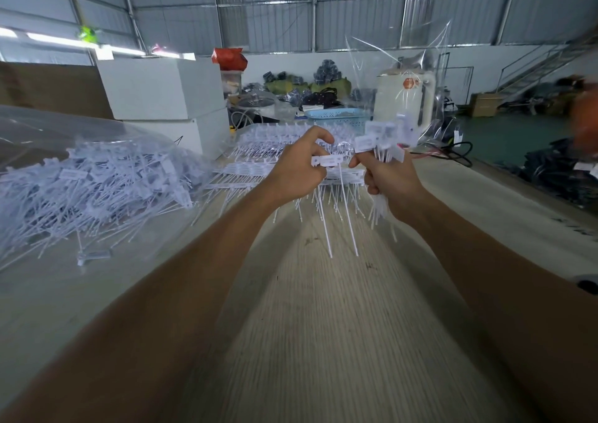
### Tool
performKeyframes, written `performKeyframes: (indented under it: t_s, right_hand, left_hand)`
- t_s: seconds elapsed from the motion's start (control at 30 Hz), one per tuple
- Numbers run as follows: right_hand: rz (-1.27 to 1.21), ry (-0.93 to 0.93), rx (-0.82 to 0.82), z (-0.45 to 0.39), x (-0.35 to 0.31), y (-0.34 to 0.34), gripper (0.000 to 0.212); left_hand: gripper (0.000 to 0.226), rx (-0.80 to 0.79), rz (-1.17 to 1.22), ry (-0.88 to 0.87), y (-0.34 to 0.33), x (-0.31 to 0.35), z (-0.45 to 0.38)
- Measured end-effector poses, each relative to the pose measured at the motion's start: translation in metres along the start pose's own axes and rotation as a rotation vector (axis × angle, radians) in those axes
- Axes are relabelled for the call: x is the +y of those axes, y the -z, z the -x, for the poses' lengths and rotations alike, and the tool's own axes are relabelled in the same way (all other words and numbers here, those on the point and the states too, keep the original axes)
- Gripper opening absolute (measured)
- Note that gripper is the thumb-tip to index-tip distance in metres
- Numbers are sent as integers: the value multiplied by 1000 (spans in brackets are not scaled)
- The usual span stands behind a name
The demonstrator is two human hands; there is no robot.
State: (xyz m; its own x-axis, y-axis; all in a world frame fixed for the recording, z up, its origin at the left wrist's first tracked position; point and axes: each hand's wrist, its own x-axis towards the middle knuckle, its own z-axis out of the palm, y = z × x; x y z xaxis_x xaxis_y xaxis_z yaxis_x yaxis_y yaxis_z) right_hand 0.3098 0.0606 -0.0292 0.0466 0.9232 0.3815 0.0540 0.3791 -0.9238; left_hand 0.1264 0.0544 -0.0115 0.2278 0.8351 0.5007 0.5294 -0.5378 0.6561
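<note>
My left hand (296,170) pinches a white plastic tag tie (328,161) by its flat label end, and the tie's thin tails hang down toward the table. My right hand (391,179) grips a bundle of the same white tag ties (382,137), labels up and tails sticking out below the fist. The two hands are held close together above the table. Flat rows of joined ties (259,176) lie on the table just behind the hands.
A big loose heap of white ties (97,189) in clear plastic fills the table's left side. White boxes (161,89), a blue basket (336,116) and a white jug (404,98) stand at the back. The pale wooden table (323,325) stretches toward me.
</note>
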Motion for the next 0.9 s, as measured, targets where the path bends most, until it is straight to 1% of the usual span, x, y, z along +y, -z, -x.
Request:
performKeyframes:
  t_s: [0.13,0.23,0.3,0.4,0.5,0.63,0.77,0.9]
  right_hand:
    - [-47,1,67,-4,-7,1,27]
    - [-54,-27,14,-4,-10,-1,39]
    - [-3,-18,-18,-1,-9,-3,41]
    - [21,23,-17,0,-12,-3,40]
    - [1,1,14,-2,-16,-3,26]
    - [34,-17,39,1,-15,-4,14]
    - [-3,-46,64,-3,-18,-2,25]
    - [-46,-110,28,-5,-17,-1,31]
  left_hand:
    - [50,-3,12,4,2,0,0]
    - [51,-4,-6,3,3,1,1]
    - [51,-4,-17,1,4,1,1]
    - [52,0,-24,6,5,2,0]
    - [52,-3,-33,4,5,1,0]
    - [52,-10,-44,2,4,0,0]
    - [52,-10,-50,-3,3,0,-1]
    - [51,-13,-41,-11,2,0,0]
